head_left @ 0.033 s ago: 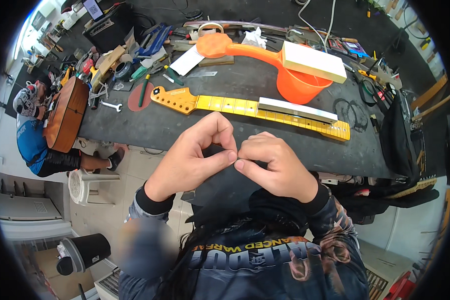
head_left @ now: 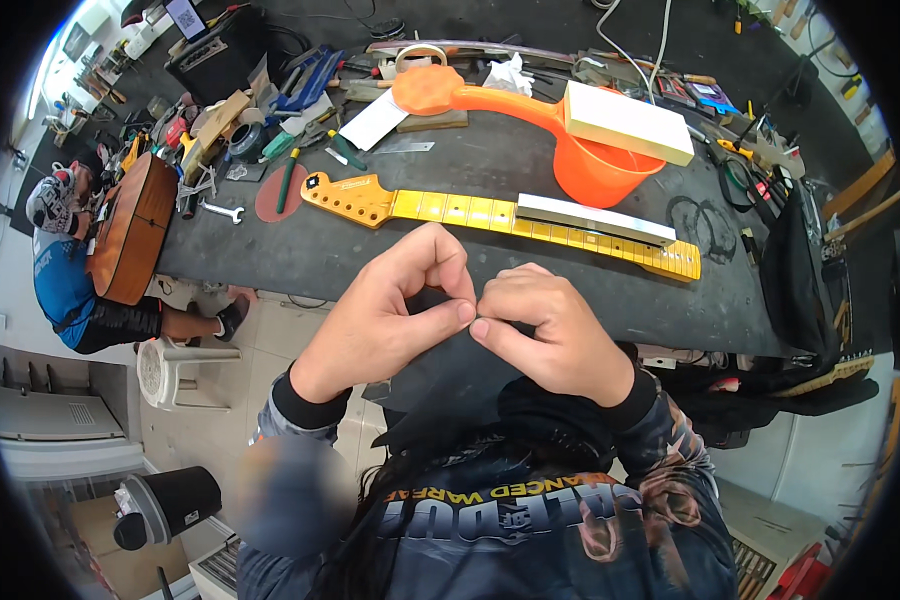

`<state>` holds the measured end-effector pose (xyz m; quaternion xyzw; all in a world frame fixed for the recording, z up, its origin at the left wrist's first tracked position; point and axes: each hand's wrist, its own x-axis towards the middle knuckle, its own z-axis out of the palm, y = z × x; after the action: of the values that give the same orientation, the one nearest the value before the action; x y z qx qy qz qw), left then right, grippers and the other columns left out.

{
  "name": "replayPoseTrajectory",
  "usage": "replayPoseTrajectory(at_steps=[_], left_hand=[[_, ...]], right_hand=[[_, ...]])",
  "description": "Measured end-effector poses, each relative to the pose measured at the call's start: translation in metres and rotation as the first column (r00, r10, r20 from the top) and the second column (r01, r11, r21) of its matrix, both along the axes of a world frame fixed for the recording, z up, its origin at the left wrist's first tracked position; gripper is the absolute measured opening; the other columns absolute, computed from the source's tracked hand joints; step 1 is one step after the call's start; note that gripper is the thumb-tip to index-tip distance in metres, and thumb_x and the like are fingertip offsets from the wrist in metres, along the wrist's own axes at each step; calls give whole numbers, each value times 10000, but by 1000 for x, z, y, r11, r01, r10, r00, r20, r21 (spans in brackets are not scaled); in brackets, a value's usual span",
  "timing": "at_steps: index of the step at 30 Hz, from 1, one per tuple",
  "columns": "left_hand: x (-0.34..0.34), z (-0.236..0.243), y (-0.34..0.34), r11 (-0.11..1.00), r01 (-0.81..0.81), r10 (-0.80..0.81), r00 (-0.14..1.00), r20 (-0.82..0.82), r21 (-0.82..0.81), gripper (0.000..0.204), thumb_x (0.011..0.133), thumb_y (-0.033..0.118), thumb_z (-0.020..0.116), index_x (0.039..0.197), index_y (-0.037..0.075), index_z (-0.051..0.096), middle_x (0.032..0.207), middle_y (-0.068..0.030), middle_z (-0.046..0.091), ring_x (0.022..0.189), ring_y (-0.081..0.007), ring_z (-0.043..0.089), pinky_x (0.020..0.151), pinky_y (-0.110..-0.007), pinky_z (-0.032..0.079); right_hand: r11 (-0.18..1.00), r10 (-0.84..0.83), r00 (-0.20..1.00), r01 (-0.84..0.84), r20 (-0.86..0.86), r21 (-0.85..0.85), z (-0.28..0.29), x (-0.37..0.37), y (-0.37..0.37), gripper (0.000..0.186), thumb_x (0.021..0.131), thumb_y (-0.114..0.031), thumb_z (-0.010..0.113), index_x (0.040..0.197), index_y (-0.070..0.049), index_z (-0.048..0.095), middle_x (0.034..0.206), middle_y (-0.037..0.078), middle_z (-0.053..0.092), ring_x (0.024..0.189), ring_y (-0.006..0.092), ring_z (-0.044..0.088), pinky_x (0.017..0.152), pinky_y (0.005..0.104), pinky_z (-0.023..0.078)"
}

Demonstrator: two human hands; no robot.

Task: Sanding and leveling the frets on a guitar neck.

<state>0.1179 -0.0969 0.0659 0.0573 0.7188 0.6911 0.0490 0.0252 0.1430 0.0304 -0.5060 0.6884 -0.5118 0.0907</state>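
Observation:
My left hand [head_left: 398,305] and my right hand [head_left: 550,330] meet in front of the bench's near edge, each with thumb and forefinger pinched. Their fingertips touch or nearly touch; whatever lies between them is hidden or too small to make out. Just beyond them, a guitar neck [head_left: 450,209] lies across the bench, headstock to the left. A straight metal bar [head_left: 595,220] rests on its fretboard toward the right end. Behind the neck stands an orange dipper [head_left: 607,172] with a long handle, and a pale rectangular block [head_left: 627,124] sits on its top.
The dark bench [head_left: 240,245] carries a wrench [head_left: 223,211], a green-handled tool [head_left: 288,181] on a reddish disc, and a roll of tape [head_left: 422,58]. Tools crowd its back. At left a person [head_left: 60,255] holds an acoustic guitar [head_left: 133,230] near a white stool [head_left: 175,375]. A black bin [head_left: 175,500] stands lower left.

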Motion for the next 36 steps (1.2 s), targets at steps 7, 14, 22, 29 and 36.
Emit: replayPoseTrajectory(at_steps=[7, 14, 22, 29, 36], left_hand=[[-8, -13, 13, 997, -25, 26, 1000, -12, 79, 402, 1092, -55, 804, 1154, 129, 452, 1134, -50, 763, 1058, -91, 657, 963, -297, 534], [-17, -7, 15, 999, 45, -45, 998, -47, 1, 369, 1086, -29, 845, 1301, 73, 563, 1253, -60, 742, 1139, -107, 676, 998, -293, 534], [-21, 2, 35, 943, -59, 45, 998, -50, -327, 648, 1058, -93, 748, 1672, 14, 569, 1409, -73, 692, 1220, -140, 674, 1114, -278, 490], [-75, 4, 109, 866, 344, -321, 939, 123, -363, 730, 1178, -16, 800, 1828, 24, 471, 1732, -171, 607, 1495, -278, 660, 1252, -359, 533], [-86, -7, 213, 842, 476, -516, 848, -122, -254, 467, 1158, -37, 755, 1585, 4, 571, 997, 2, 686, 964, -83, 617, 963, -239, 438]], right_hand=[[996, -71, 997, 71, -4, -52, -9, 0, 8, 196, 1055, -117, 805, 915, -30, 698, 849, 120, 670, 838, 369, 653, 844, 485, 485], [992, -126, 991, 127, 35, -21, -6, 2, 22, 156, 1080, -139, 811, 983, -42, 736, 890, 143, 714, 888, 402, 726, 858, 514, 546], [962, -221, 974, 226, 50, -156, -31, 3, 44, 301, 1104, -297, 817, 997, -33, 716, 958, 221, 751, 929, 503, 756, 804, 567, 591], [793, -592, 806, 583, -3, -176, -27, 54, 132, 313, 1039, -286, 837, 924, -10, 743, 910, 191, 781, 889, 477, 773, 792, 577, 590], [613, -767, 635, 767, 88, -188, -20, 107, 200, 305, 1068, -267, 831, 945, -10, 724, 889, 183, 740, 891, 468, 751, 798, 569, 572]])
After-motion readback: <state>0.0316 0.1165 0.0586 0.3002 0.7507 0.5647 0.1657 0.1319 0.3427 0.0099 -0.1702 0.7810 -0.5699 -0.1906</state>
